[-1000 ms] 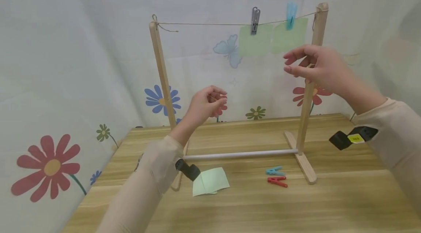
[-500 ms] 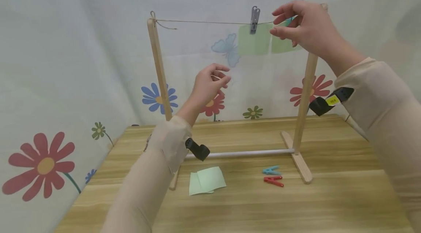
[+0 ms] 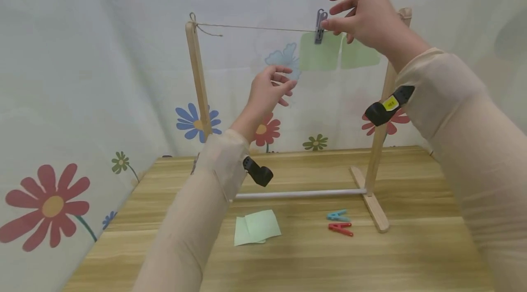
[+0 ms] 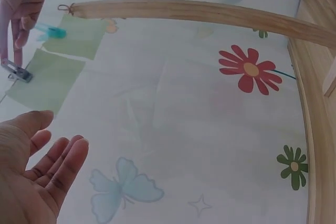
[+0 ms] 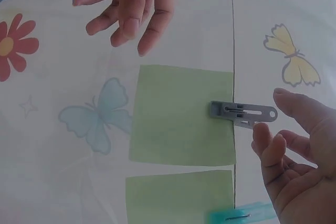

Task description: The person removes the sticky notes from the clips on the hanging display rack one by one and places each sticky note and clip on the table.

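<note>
Twine runs between wooden posts, with two green sheets clipped to it, one by a grey peg, one by a turquoise peg. The right hand, thumb and fingers parted, hangs at the grey peg's tail; contact is unclear. The left hand, loosely spread and empty, hovers below. The step seems to be taking hold of the grey peg; the next move likely calls for pinching its tail.

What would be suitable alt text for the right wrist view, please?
The right hand, thumb and fingers apart, is beside a gray clothespin clipping a green sheet to a string; a second sheet hangs from a teal clothespin, and the empty left hand shows at the top.
</note>
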Tool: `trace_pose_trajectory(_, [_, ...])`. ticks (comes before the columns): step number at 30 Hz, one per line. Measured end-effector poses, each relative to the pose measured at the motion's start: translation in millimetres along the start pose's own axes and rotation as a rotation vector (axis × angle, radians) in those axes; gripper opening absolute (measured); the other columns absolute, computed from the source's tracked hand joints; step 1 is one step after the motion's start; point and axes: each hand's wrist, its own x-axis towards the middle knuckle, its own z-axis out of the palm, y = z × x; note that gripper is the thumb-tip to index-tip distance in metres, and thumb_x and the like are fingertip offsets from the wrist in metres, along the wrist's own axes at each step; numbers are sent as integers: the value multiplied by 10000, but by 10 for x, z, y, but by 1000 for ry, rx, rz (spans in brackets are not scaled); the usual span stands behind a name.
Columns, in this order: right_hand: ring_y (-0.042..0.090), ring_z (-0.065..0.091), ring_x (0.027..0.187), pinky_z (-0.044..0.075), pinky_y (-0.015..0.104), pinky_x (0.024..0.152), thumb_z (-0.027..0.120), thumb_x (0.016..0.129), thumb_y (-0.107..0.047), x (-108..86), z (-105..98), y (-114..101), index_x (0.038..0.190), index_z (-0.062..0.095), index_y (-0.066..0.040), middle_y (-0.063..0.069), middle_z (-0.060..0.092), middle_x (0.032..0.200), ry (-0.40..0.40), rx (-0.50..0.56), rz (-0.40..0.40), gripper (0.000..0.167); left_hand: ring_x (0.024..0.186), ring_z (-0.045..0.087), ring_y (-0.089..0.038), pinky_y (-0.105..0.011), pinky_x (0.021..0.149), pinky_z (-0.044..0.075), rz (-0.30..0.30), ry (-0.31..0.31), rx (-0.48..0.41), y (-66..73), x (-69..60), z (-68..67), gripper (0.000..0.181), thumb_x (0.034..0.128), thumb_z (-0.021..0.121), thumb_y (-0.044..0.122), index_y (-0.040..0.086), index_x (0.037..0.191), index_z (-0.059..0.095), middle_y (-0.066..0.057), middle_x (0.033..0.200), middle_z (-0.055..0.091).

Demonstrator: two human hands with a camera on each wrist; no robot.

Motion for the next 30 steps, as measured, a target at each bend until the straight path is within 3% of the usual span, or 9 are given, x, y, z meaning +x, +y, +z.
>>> trace_pose_trajectory(9, [76,580,858,474,120,599,601,928,-346,81,43,-92,1485,351,-157,134,502,1426,-31,5,45,640,918,690,-193,-258,616,592,-10,-29,-16,151,121,58,370,913,659,199,90,1249,548,-109,1144,652])
trace_pose_trajectory(17, [66,547,753,452,143,576,556,960,-311,91,115,-105,1438,431,-114,111,579,1280,-19,11,53,531,975,685,-206,-262,620,593,-12,-31,-50,214,139,113,384,918,649,177,66,1267,532,-115,1201,636])
trace_pose_trajectory(24, [70,517,679,446,156,567,528,977,-296,98,128,-104,1403,477,-102,-63,572,984,-4,3,58,471,894,692,-207,-273,622,597,-6,-4,-76,252,147,139,346,921,642,152,30,1231,549,-139,1126,636])
trace_pose_trajectory(30, [65,523,702,440,153,563,530,976,-289,108,131,-95,1382,494,-87,-74,561,1000,-3,24,54,456,828,683,-206,-268,609,593,-13,19,-96,278,144,146,240,929,625,123,4,1134,588,-95,961,648])
